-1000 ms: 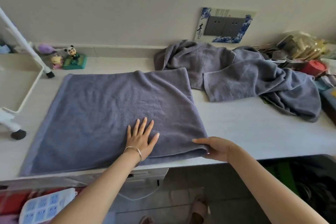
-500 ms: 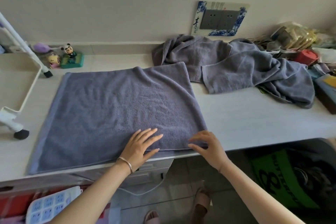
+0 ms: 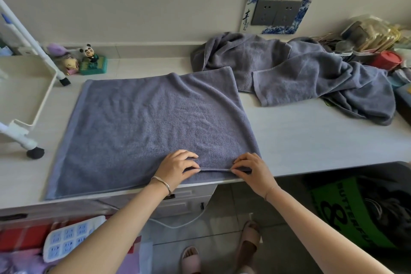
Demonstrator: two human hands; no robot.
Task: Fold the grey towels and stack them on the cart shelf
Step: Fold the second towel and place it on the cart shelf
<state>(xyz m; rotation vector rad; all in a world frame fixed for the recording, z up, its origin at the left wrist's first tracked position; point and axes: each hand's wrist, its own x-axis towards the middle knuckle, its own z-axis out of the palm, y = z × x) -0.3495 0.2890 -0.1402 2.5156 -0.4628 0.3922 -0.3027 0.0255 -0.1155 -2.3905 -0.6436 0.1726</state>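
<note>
Grey towel heap (image 3: 311, 80) crowds the table (image 3: 311, 144) behind, cart shelf (image 3: 24, 91) at left; left hand (image 3: 178, 168) and right hand (image 3: 250, 170) each have a grip pinched on the flat towel (image 3: 144, 127).

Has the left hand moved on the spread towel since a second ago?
Yes. The left hand has drawn back toward the counter's near edge and now pinches the spread towel's hem.

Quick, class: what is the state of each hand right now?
Left hand: pinching the spread towel's near edge.
Right hand: pinching the same edge.
</note>
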